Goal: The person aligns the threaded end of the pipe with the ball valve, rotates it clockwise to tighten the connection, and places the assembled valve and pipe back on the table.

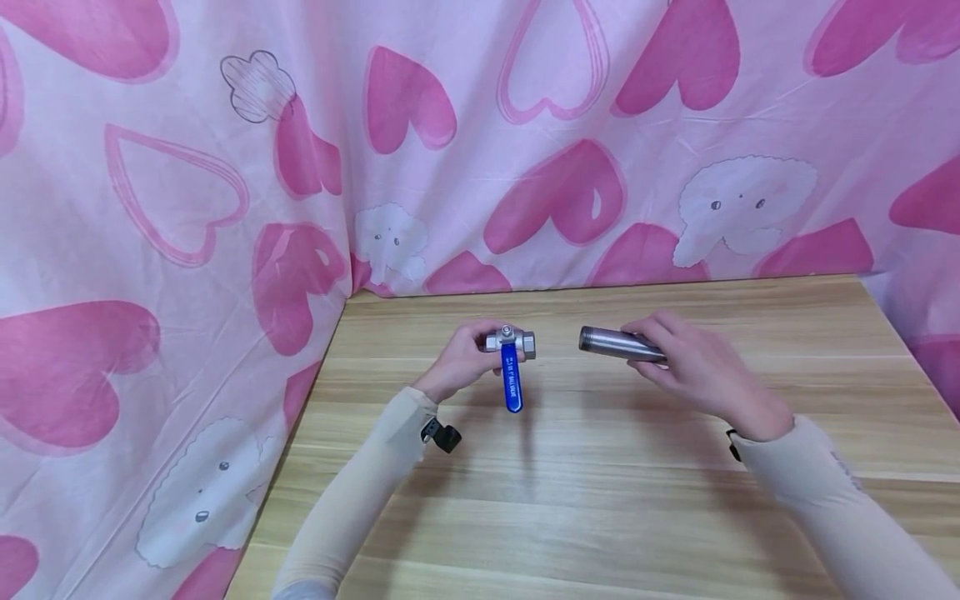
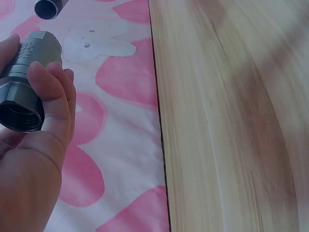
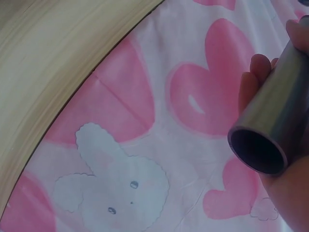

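My left hand (image 1: 467,358) grips a metal ball valve (image 1: 528,345) by its body, with the blue lever handle (image 1: 512,379) pointing down toward me. In the left wrist view the fingers curl round the valve (image 2: 41,50), and its threaded opening faces the camera. My right hand (image 1: 697,367) holds a short steel pipe (image 1: 615,342) by its right part. The pipe's threaded end points left at the valve's right port, with a gap between them. The right wrist view shows the pipe's other end (image 3: 260,150), hollow and smooth-rimmed. Both things are held above the table.
Below the hands lies a wood-grain table (image 1: 585,517). Pink curtains (image 1: 465,200) printed with hearts and white animals hang along its back and left edges. Small black camera mounts (image 1: 442,435) sit at the wrists.
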Motion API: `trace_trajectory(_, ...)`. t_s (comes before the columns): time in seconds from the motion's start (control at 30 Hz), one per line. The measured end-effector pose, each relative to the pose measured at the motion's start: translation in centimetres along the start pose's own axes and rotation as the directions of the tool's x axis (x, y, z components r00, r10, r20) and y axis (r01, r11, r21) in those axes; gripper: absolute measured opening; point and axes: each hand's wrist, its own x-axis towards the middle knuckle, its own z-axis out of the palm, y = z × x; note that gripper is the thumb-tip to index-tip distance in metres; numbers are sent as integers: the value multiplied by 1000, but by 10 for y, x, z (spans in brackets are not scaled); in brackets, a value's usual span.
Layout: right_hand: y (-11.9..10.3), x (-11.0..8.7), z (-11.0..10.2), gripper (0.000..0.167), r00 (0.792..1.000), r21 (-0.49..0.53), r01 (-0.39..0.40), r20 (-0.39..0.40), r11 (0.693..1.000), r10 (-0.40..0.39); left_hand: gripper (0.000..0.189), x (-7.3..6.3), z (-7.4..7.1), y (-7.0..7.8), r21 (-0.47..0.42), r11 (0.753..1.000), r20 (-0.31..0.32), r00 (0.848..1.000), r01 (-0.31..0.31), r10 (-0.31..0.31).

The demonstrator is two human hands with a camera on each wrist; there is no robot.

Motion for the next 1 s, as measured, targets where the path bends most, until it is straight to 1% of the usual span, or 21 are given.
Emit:
trace_trajectory(0.23, -5, 3, 3, 43, 1000, 5, -9, 23, 1000, 8, 43, 0, 2, 2, 5, 1000, 14, 1000, 8, -8)
trace_trajectory(0.47, -9, 6, 5, 43, 999, 12, -8, 33, 1000, 8, 41, 1, 5, 3, -41, 999, 34, 999, -5, 7)
trace_trajectory(0.57, -10, 7, 6, 43, 999, 13, -6, 36, 1000, 5, 40, 1, 7, 4, -36, 999, 36, 999, -10, 11)
trace_trajectory(1.0, -15, 11, 9, 41, 999, 3, 26, 33, 1000, -26, 42, 2, 9, 3, -46, 999, 55, 998, -8, 10)
